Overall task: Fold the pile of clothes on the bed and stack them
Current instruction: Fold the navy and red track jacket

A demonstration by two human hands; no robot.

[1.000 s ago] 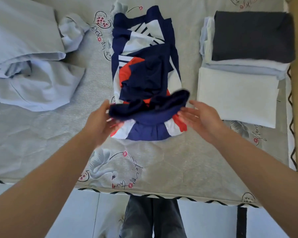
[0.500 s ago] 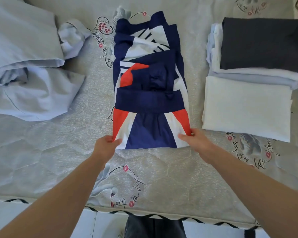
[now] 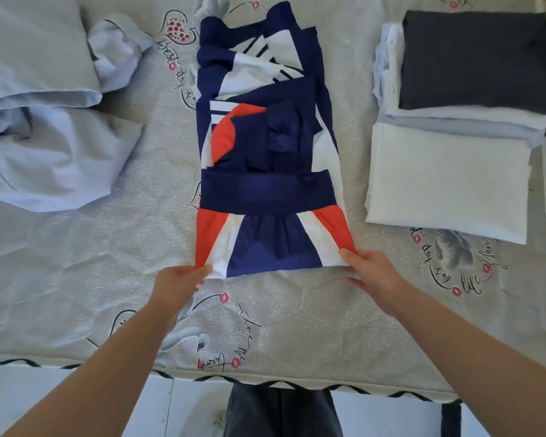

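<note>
Hands, left (image 3: 178, 280) and right (image 3: 371, 272), pinch near corners of navy-red-white garment (image 3: 265, 190) on bed (image 3: 76, 247), mid-fold; next likely lifting that edge up toward far end.

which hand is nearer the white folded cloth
Right. The right hand holds the jersey's near right corner, just left of and below the white cloth; the left hand holds its far-side corner.

Smooth matt navy, white and red cloth garment (image 3: 271, 171), quilted printed bedcover (image 3: 76, 263) beneath it, soft pale blue crumpled cloth (image 3: 51, 159) to its left, dark grey textured fabric (image 3: 476, 58) and smooth white folded cloth (image 3: 448, 181) to its right
</note>
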